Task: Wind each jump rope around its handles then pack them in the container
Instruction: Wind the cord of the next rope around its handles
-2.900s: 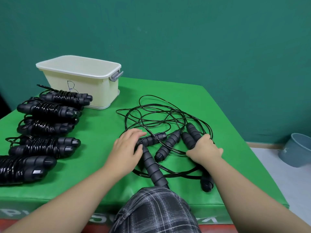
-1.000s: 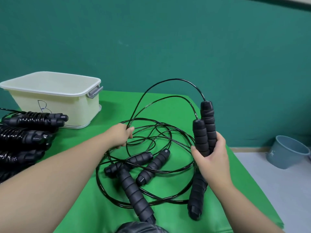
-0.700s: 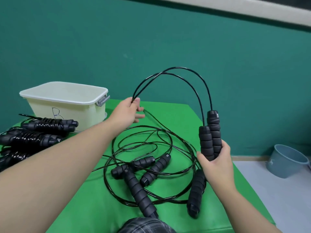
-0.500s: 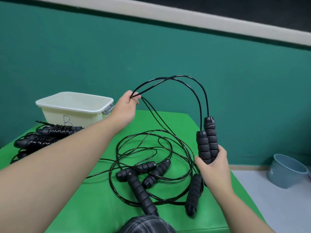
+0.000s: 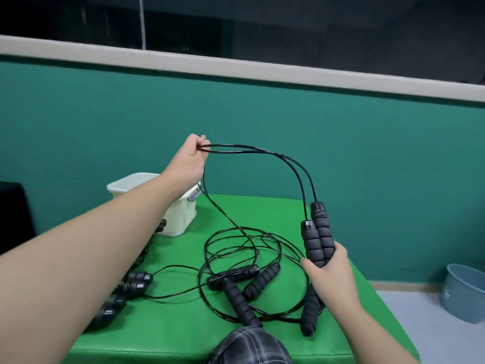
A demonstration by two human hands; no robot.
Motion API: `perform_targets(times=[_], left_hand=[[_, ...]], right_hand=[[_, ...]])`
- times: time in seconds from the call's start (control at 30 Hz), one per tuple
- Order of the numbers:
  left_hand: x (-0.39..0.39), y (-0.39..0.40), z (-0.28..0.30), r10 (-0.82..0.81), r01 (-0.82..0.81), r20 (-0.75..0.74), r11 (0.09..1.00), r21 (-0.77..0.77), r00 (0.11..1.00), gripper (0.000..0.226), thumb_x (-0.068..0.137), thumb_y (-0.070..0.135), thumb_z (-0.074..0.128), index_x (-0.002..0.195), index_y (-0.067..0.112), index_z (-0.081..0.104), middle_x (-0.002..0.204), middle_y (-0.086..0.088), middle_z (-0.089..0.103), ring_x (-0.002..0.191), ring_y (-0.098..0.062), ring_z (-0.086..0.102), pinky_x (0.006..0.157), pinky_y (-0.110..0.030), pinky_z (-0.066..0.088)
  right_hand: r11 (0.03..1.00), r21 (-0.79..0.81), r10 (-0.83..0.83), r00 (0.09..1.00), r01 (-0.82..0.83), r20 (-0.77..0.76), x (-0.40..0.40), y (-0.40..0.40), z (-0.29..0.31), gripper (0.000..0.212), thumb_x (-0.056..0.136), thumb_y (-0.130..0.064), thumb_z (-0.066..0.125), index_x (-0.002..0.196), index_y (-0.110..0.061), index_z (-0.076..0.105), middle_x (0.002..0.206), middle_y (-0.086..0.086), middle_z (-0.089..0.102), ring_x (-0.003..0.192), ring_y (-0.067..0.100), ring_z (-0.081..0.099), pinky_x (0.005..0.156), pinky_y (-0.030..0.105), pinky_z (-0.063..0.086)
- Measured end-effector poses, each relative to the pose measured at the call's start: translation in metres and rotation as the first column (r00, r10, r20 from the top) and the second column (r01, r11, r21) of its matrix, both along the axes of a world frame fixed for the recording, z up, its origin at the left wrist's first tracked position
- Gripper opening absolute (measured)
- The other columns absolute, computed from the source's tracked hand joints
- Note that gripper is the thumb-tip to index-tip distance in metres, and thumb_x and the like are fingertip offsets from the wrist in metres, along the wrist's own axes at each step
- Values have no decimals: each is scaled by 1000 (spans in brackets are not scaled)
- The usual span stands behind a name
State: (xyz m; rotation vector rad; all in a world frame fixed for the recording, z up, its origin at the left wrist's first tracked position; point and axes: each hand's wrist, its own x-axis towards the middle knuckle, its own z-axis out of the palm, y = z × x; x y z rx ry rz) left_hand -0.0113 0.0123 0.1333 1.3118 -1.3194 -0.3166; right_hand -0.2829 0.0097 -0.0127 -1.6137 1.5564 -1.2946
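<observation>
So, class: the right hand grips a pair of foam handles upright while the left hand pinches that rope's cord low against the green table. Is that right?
Not quite. The left hand pinches the cord raised high above the green table, not low against it. The head view shows this. The right hand does grip the foam handles upright.

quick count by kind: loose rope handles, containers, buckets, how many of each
handles held in right hand: 2
loose handles lying down: 4
white container: 1
blue bucket: 1
total: 8 (wound bundles are mostly hidden by the arm, so they are not counted)
</observation>
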Motion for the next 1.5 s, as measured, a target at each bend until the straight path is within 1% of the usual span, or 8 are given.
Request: perform_targets(times=[0.2,0.33,0.43,0.7,0.87,1.03,1.17,1.5], left_hand=[[8,17,-25,71,-80,61,982,174,996,19,101,31,38,106,17,50,89,0,49,72,-15,44,68,-30,43],[8,22,-67,-1,-58,140,910,411,990,46,99,34,42,141,17,37,129,-5,49,107,-20,51,101,-38,41],[3,28,-103,-18,-1,31,849,528,999,65,96,38,46,151,20,16,150,-5,33,127,-24,44,104,-45,41],[-50,66,-134,-141,187,-175,942,279,974,35,99,25,45,133,24,50,131,7,57,116,-4,50,104,-25,36],[-79,84,-137,-175,250,-400,958,143,900,34,90,49,47,119,31,55,120,11,61,111,-1,55,99,-27,45],[-87,91,-141,-200,235,-249,964,123,948,39,77,32,60,112,47,48,107,8,65,102,-10,62,98,-38,46],[-79,97,-129,-266,286,-255,957,44,929,36,86,11,62,109,37,53,102,6,66,93,-6,61,93,-27,47],[-62,102,-138,-252,277,-225,957,85,941,40,88,2,60,108,36,54,98,6,65,87,-4,60,87,-26,47]], right_hand=[[997,8,76,997,-77,23,23,14,4,45,80,-21,70,109,-28,36,90,-15,55,76,0,52,60,28,37],[992,1,128,987,-129,92,45,29,-3,38,80,-20,69,105,-29,42,87,-15,59,75,0,55,58,20,37],[987,28,157,979,-161,130,63,41,-13,33,78,-23,71,95,-32,44,88,-11,63,74,4,59,57,21,39],[990,-73,125,992,-122,32,95,66,-40,52,70,-29,74,105,-40,36,95,-18,56,89,13,57,73,31,46],[978,-154,144,990,-143,-7,94,73,-44,55,67,-36,77,98,-48,33,98,-18,54,93,13,57,78,36,49],[951,-220,248,961,-217,126,90,78,-46,37,72,-65,50,102,-47,40,103,-17,56,98,6,56,80,29,46],[951,-172,285,943,-256,173,85,80,-51,22,86,-49,37,103,-37,43,106,-17,56,100,-8,51,78,9,38],[926,-61,364,923,-373,-121,85,87,-57,34,100,-22,40,133,-14,36,115,-7,48,105,12,47,80,20,33]])
